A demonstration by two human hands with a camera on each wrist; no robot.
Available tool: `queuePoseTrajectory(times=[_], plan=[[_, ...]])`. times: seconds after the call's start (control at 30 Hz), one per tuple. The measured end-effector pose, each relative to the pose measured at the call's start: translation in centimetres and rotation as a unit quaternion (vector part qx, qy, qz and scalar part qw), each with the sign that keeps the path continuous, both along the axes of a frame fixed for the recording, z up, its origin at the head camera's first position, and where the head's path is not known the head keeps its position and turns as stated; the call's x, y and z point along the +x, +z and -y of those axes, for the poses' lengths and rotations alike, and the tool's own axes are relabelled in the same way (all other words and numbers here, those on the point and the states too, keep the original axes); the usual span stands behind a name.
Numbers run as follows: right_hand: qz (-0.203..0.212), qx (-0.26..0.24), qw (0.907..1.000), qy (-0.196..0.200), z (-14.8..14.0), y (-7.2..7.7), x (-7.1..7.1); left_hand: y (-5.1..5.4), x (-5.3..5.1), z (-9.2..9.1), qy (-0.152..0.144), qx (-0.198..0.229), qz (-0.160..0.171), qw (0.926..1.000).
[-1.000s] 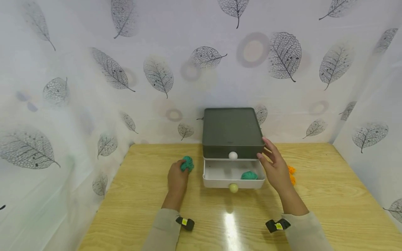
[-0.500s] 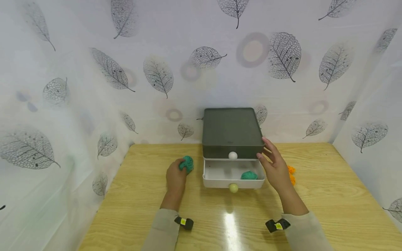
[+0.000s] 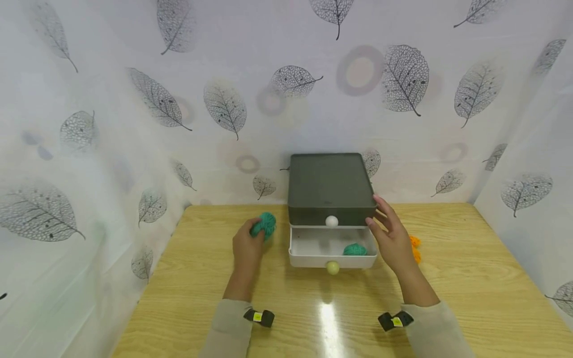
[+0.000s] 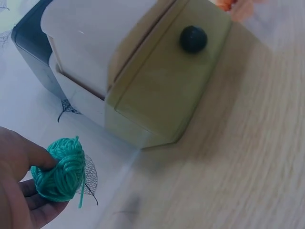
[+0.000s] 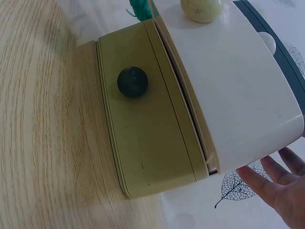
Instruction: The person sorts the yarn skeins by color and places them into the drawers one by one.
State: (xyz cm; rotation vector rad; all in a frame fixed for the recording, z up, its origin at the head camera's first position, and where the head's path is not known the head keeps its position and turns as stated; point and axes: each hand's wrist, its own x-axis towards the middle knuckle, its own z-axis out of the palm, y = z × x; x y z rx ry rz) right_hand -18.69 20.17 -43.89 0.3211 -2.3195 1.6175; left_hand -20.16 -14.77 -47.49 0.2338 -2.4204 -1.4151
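Note:
My left hand (image 3: 247, 247) grips a ball of teal green yarn (image 3: 266, 224), thumb on the near side, left of a small drawer cabinet (image 3: 331, 181). The same yarn ball (image 4: 61, 170) shows in the left wrist view with a loose strand hanging from it. The cabinet's white drawer (image 3: 309, 261) is pulled out and holds another green yarn ball (image 3: 355, 249) at its right. My right hand (image 3: 394, 246) rests at the cabinet's front right corner, thumb towards the front and fingers along the side, loosely extended.
Orange yarn (image 3: 416, 249) lies right of the cabinet, partly behind my right hand. Below the white drawer is an olive drawer (image 5: 147, 119) with a dark knob (image 5: 132, 81). A leaf-patterned curtain (image 3: 224, 104) hangs behind and beside the wooden table (image 3: 201, 278).
My left hand has lifted the yarn ball slightly and shifted a little left. The right hand and the cabinet have stayed in place.

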Motion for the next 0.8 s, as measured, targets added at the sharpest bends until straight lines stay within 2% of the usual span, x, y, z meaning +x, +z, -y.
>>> queuePoseTrajectory(times=[0.3, 0.67, 0.8], plan=[[-0.004, 0.003, 1.0000, 0.000, 0.0, -0.1, -0.1, 2.0, 0.8, 0.0, 0.013, 0.014, -0.031, 0.9993], [-0.005, -0.003, 1.0000, 0.002, -0.1, 0.0, -0.1, 4.0, 2.3, -0.2, 0.004, 0.044, -0.034, 0.9984], [-0.006, -0.004, 1.0000, 0.006, -0.1, 0.0, 0.0, 4.6, 3.0, -0.3, -0.010, 0.046, -0.040, 0.9981]])
